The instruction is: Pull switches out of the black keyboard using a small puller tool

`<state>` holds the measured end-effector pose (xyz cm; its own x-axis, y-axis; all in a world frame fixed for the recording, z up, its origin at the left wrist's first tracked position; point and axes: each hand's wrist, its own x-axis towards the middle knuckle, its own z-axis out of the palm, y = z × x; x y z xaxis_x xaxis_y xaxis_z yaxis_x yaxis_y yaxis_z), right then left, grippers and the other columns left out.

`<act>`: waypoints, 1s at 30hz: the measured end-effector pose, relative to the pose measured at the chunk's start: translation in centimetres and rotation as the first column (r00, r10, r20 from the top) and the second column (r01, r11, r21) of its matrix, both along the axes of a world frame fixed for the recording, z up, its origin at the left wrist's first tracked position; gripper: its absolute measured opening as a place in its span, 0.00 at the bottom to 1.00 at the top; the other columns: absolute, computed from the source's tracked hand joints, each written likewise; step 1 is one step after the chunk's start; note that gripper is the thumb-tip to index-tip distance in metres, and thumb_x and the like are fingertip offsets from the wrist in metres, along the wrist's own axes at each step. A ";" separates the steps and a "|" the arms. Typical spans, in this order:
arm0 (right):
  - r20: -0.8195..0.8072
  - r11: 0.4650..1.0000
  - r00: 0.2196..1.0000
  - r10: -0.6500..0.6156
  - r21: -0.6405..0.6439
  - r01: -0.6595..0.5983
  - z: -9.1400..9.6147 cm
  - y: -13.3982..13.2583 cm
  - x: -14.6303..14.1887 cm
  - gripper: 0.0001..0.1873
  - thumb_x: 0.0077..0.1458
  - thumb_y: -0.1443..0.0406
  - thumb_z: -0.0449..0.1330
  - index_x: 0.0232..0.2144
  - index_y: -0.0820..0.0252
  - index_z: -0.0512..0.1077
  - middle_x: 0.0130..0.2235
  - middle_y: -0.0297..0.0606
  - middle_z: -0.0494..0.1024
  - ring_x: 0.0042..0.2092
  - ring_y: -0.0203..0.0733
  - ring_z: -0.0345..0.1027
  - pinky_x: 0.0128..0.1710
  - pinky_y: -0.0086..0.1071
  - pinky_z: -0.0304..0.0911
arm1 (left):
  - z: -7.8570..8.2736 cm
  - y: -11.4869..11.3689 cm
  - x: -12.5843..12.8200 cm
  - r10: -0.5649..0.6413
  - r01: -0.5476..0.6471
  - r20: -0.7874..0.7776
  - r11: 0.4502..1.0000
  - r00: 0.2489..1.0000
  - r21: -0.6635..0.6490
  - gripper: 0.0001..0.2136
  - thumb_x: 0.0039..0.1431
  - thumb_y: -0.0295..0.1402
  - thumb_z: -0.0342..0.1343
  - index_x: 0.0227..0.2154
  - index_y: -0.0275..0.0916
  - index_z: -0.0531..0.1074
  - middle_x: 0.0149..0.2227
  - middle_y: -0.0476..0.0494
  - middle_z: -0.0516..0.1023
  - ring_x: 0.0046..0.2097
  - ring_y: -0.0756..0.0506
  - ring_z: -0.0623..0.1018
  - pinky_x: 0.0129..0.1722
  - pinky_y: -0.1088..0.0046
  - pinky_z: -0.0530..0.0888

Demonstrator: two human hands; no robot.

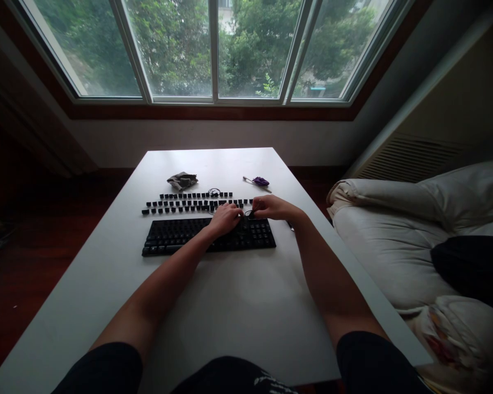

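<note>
A black keyboard [176, 235] lies across the white table in front of me. My left hand [227, 218] rests over its back edge, right of the middle, with fingers bent and drawn together; what they hold, if anything, is hidden. Just right of it, my right hand [267, 207] is closed in a pinch above the keyboard's back right part. A thin dark wire loop [248, 213] shows at its fingertips, close to the left fingers. Behind the keyboard, loose black keycaps [181, 208] stand in rows, partly covered by my hands.
A crumpled grey cloth [182, 180] lies at the table's [230, 306] back left. Farther right are a purple object [261, 181] and a thin light stick [247, 179]. A dark cable coil [214, 192] sits among the keycaps. A pale sofa [378, 241] stands along the right side.
</note>
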<state>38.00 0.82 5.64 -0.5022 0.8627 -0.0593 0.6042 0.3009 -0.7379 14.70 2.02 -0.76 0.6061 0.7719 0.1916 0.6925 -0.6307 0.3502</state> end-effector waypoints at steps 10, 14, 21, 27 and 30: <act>0.180 0.984 0.978 0.105 0.125 -0.128 1.0 -1.3 -2.0 0.04 0.48 0.66 0.61 0.30 0.57 0.72 0.29 0.33 0.76 0.31 0.39 0.66 0.32 0.31 0.57 | -0.5 -0.2 -0.2 0.009 -0.009 -0.005 1.000 1.000 0.022 0.12 0.62 0.30 0.56 0.46 0.46 0.79 0.46 0.41 0.76 0.49 0.39 0.72 0.51 0.62 0.68; 0.245 0.973 0.963 0.116 0.166 -0.159 1.7 -2.0 -2.1 0.05 0.47 0.68 0.60 0.30 0.56 0.73 0.30 0.33 0.76 0.32 0.39 0.66 0.32 0.31 0.55 | -0.5 -0.3 -0.2 0.009 -0.009 0.001 1.000 1.000 0.007 0.13 0.62 0.29 0.56 0.46 0.46 0.79 0.46 0.41 0.76 0.49 0.39 0.72 0.52 0.61 0.68; 0.072 0.991 0.990 0.121 -0.067 -0.116 0.9 -0.3 0.4 0.10 0.46 0.61 0.66 0.32 0.58 0.74 0.33 0.34 0.79 0.38 0.44 0.72 0.36 0.32 0.63 | -0.7 -0.3 -0.4 0.011 -0.012 0.015 1.000 1.000 0.026 0.12 0.62 0.30 0.56 0.46 0.46 0.79 0.46 0.41 0.76 0.49 0.39 0.73 0.51 0.61 0.69; -0.121 0.963 0.992 0.048 -0.259 -0.079 -0.1 0.4 2.0 0.16 0.45 0.57 0.69 0.33 0.59 0.74 0.32 0.35 0.81 0.39 0.46 0.75 0.39 0.35 0.67 | -0.8 -0.4 -0.4 0.025 -0.026 0.034 0.999 0.999 0.025 0.12 0.62 0.30 0.55 0.45 0.45 0.80 0.45 0.40 0.77 0.50 0.38 0.73 0.51 0.61 0.69; -0.155 0.974 0.988 0.011 -0.222 -0.046 0.3 0.2 2.0 0.17 0.45 0.56 0.70 0.34 0.59 0.74 0.34 0.36 0.81 0.39 0.45 0.76 0.40 0.36 0.68 | -0.4 -0.5 -0.2 -0.001 0.001 0.104 1.000 0.995 -0.004 0.14 0.63 0.27 0.52 0.45 0.45 0.80 0.45 0.42 0.78 0.49 0.40 0.73 0.52 0.61 0.68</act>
<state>40.04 1.01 5.95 -0.5443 0.8213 -0.1712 0.4735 0.1323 -0.8708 14.46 1.51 -1.11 0.5841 0.7722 0.2501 0.6516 -0.6298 0.4229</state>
